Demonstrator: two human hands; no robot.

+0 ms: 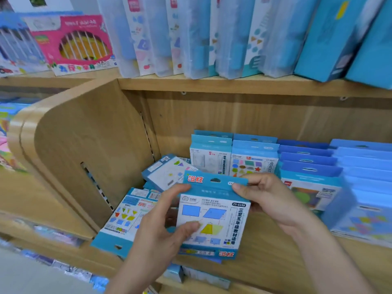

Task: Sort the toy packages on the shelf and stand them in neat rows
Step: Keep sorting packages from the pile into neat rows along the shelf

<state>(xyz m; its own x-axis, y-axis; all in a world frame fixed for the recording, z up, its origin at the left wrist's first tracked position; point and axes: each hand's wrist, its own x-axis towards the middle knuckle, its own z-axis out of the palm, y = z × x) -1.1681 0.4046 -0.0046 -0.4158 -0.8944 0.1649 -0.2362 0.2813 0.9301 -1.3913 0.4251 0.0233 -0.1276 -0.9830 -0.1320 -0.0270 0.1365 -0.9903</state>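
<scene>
Shape-set package (214, 217), pinched at its side edges by left hand (161, 228) and right hand (269, 198), held over shelf (254, 270) front. Upright rows (253, 160) at 12 to 2 o'clock judged done; toppled packages (125, 217) at 9 to 11 o'clock judged unsorted.

Translucent blue cases (201, 39) lean along the upper shelf board (212, 84), a pink windowed toy box (72, 43) to their left, a curved wooden side panel (84, 134) below.

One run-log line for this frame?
left hand: grips shapes package | right hand: grips shapes package | flat packages: unsorted, at left | standing rows: at right
</scene>
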